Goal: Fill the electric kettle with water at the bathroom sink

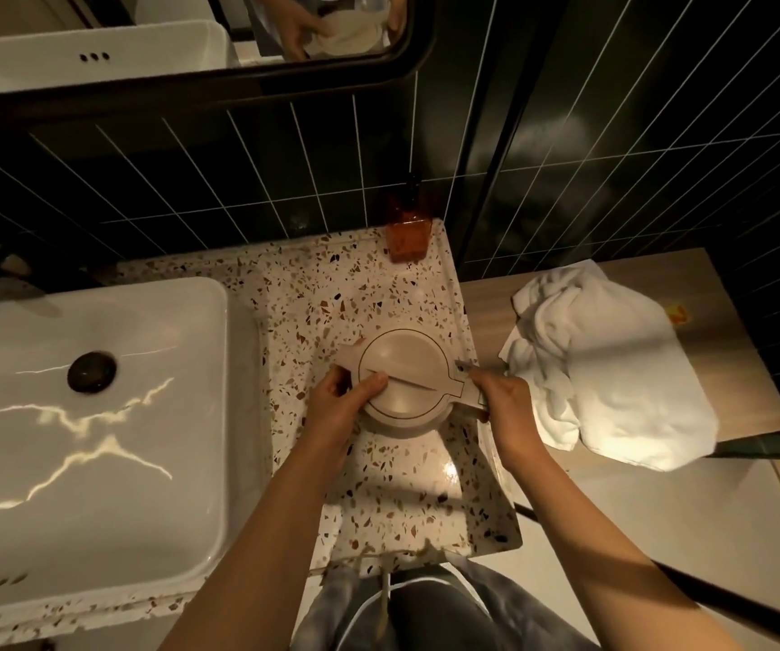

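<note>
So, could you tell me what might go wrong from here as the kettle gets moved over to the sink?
The beige plastic electric kettle stands on the speckled terrazzo counter with its lid seemingly closed, so it would need opening before filling. The left hand holds the smooth body; it might slip. The right hand grips the handle close to the counter's edge, so a knock could tip the kettle off.

Terrazzo counter [393, 491]: kettle [402, 382], sink [97, 415], amber bottle [408, 239] at back; towel [613, 368] on wood shelf [486, 293].
</note>
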`<state>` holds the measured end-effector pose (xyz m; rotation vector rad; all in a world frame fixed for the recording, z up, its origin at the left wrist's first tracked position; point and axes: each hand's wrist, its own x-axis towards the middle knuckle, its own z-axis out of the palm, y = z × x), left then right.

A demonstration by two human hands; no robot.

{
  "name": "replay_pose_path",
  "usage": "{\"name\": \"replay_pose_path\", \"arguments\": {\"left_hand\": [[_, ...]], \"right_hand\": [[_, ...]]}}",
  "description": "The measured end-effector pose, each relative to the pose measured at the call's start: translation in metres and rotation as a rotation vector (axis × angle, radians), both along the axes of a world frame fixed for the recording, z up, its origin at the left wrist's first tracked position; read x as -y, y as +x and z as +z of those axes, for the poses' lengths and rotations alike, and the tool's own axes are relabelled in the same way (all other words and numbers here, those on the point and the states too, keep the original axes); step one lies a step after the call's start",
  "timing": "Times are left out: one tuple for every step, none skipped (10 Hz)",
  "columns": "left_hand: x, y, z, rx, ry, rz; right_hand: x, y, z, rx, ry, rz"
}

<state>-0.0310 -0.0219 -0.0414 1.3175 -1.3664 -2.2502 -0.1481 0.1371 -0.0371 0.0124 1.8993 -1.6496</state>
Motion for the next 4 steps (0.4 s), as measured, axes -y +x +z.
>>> {"name": "replay_pose_path", "arguments": {"left_hand": [[-0.001, 0.002, 0.003, 0.046, -0.076, 0.013], [-0.005, 0.004, 0.009, 0.073, -0.133, 0.008], [-0.006, 0.010, 0.008, 0.110, -0.157, -0.010], [-0.008, 0.022, 0.010, 0.167, -0.183, -0.048]], "right_hand": [[-0.001, -0.001, 0.002, 0.059, -0.019, 0.025], [0.001, 0.002, 0.007, -0.017, 0.014, 0.048], [-0.003, 0.009, 0.009, -0.146, 0.100, 0.041], [-0.016, 0.029, 0.013, -0.243, 0.211, 0.022]]}}
